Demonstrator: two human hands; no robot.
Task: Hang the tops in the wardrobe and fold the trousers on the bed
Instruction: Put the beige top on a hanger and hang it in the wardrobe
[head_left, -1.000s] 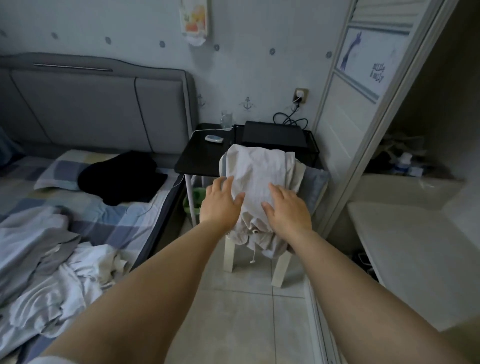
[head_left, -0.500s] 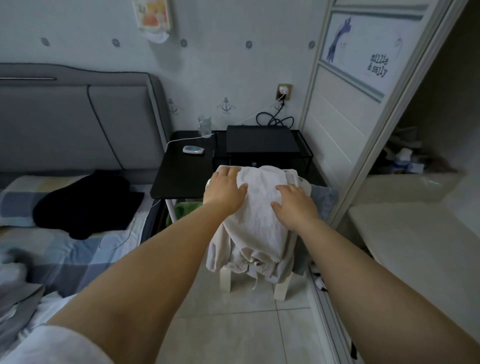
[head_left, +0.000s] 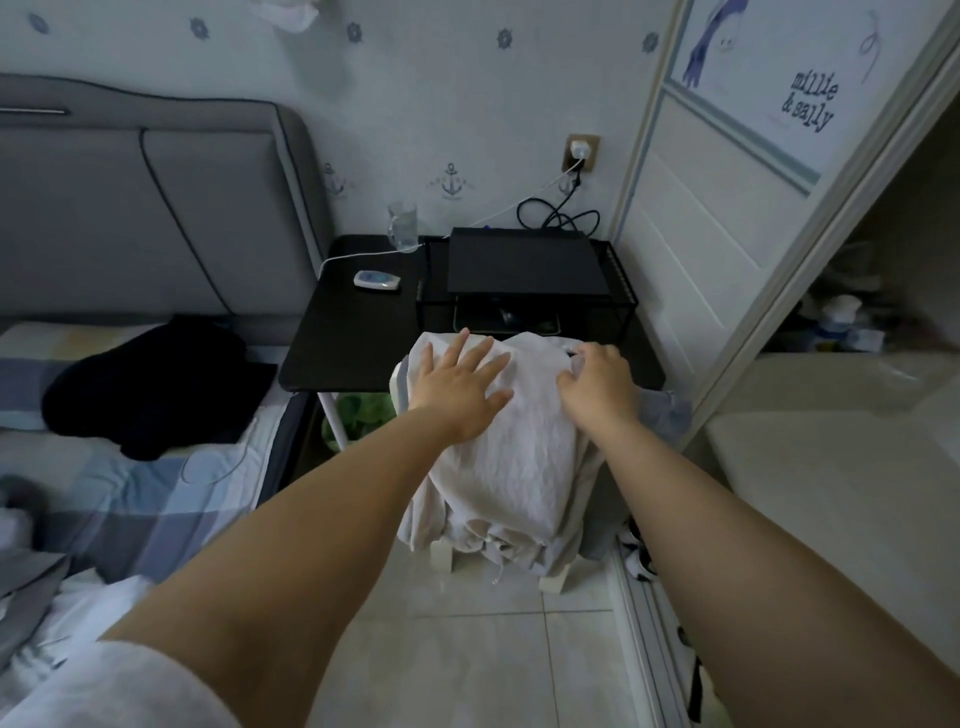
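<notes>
The pale cream crumpled cotton garment (head_left: 511, 447) lies draped over a small white stool (head_left: 550, 581) that stands on the tiled floor between the black bedside table (head_left: 353, 332) and the sliding wardrobe door (head_left: 727, 244); only the stool's feet show beneath the cloth. Compared with one second ago, both hands have travelled from the near, lower part of the heap up to its top edge, and the viewpoint has closed in on the stool. The left hand (head_left: 460, 387) now rests flat on the upper left of the garment, fingers spread and straight, gripping nothing. The right hand (head_left: 597, 384) sits on the upper right with its fingers curled down into the fabric; whether it actually pinches a fold cannot be told. A grey-blue garment (head_left: 662, 410) lies under the cream one on the right side. Judgement: the hands are positioned to gather the item off the stool, so sorting is at an early stage and nothing here is yet hung or folded. On the checked blue bed (head_left: 156, 499) a black garment (head_left: 156, 384) lies near the pillow, and white and grey clothes (head_left: 31, 587) are heaped at the near edge.
</notes>
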